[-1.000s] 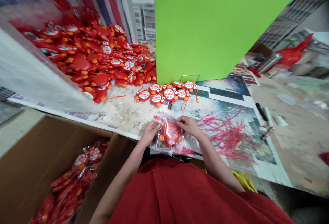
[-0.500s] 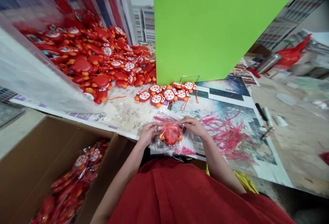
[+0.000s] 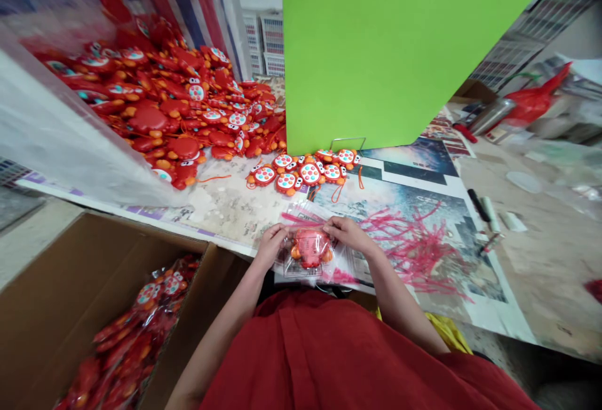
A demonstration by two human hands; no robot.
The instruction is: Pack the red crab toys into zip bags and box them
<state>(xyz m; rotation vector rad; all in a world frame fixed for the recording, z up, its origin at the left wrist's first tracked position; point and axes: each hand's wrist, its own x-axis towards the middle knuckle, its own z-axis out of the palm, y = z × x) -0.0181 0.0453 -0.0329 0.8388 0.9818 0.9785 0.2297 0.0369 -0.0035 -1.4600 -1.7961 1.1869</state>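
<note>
Red-and-orange plastic toy (image 3: 310,248) sealed from view inside a clear plastic bag (image 3: 301,214), held over the worktop (image 3: 226,219).

Left hand (image 3: 271,246) and right hand (image 3: 345,232) grip the bag's sides, fingers closed, working the toy in its bagging step. Loose toys form a red heap (image 3: 160,103) beyond; bagged ones fill a brown cardboard box (image 3: 70,310) at lower left; pink cords (image 3: 414,253) lie rightward. No writing is legible.

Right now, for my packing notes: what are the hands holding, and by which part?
The left hand and right hand hold a clear plastic bag by its two sides, either side of the red crab-shaped toy inside.
</note>
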